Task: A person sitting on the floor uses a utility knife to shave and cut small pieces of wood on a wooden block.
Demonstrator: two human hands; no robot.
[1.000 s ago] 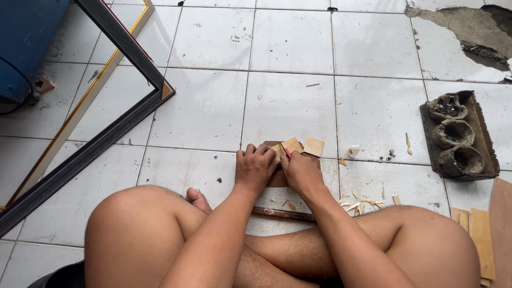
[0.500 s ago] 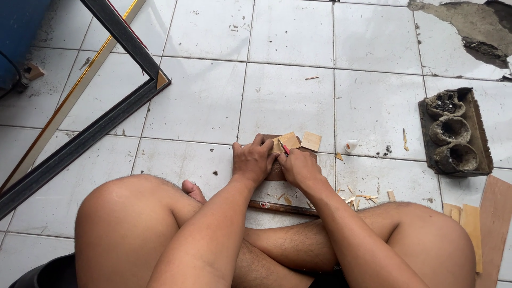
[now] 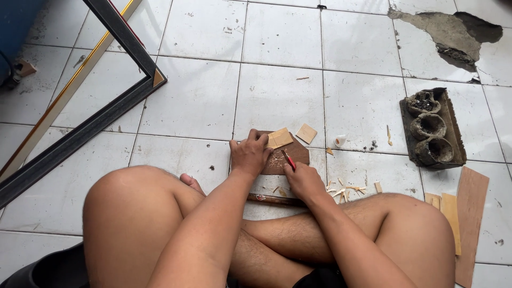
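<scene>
On the tiled floor point(image 3: 202, 101), just ahead of the crossed legs, the left hand point(image 3: 249, 154) presses a pale wood piece point(image 3: 279, 138) onto a dark brown board point(image 3: 292, 156). A second ago both hands bunched together there; now the right hand point(image 3: 304, 180) has drawn back, gripping what looks like a red-handled knife point(image 3: 288, 159). Two pale squares lie at the board's far edge, counting the loose one point(image 3: 306, 133); shavings point(image 3: 341, 188) scatter right.

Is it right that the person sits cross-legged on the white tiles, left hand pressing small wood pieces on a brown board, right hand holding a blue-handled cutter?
Not quite. In the head view the cutter in the right hand has a red handle, not blue. The rest holds: the person sits cross-legged on the white tiles, and the left hand presses small wood pieces on the brown board.
</scene>
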